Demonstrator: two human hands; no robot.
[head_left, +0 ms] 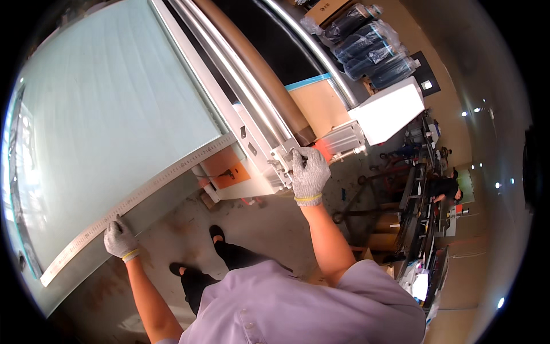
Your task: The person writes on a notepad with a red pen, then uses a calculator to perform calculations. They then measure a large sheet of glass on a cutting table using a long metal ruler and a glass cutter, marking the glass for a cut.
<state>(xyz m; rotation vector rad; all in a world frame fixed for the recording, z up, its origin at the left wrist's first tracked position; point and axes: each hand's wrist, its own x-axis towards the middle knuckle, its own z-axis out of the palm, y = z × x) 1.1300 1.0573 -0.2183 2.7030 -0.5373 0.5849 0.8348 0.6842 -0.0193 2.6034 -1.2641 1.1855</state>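
Note:
A long pale ruler (pixel 140 196) with dark graduation marks lies along the near edge of a wide greenish, translucent sheet (pixel 114 97). My left hand (pixel 121 238), in a grey knitted glove, is closed at the ruler's near edge, its fingertips touching it. What lies under the curled fingers is hidden. Away to the right, my right hand (pixel 310 175), gloved likewise, is closed around a small part of the metal fitting (pixel 279 162) at the end of the machine's shiny rollers (pixel 252 86). The gripped part is mostly covered by my fingers.
Beside the right hand are a grey cylinder (pixel 344 140) and a white box-shaped cover (pixel 389 112). An orange plate (pixel 227 167) sits on the machine's side. Plastic-wrapped rolls (pixel 372 49) are stacked at the back. Racks (pixel 421 195) and another person (pixel 446 188) are far right.

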